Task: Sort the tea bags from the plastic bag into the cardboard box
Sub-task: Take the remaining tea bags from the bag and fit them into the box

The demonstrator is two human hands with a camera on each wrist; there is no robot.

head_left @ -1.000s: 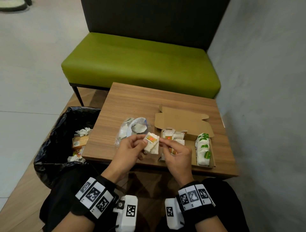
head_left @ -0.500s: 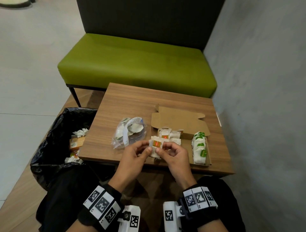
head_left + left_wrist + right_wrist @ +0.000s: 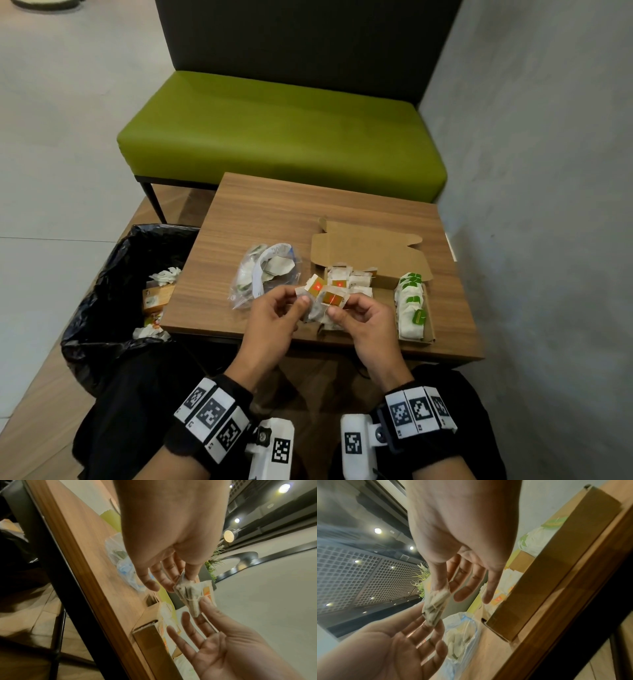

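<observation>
- left hand (image 3: 274, 318) and right hand (image 3: 363, 318) each pinch small white orange-tagged tea bags (image 3: 325, 301), held together just in front of the open brown cardboard box (image 3: 370, 253).
- clear crumpled plastic bag (image 3: 263, 274) lies left of the box.

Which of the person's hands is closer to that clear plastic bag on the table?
Left. The left hand sits just in front of the plastic bag, right beside its near edge. The right hand is farther off, in front of the cardboard box.

Hands (image 3: 310, 317) hide box's (image 3: 368, 251) near-left part; bin (image 3: 113, 274) trash too small to ID
</observation>
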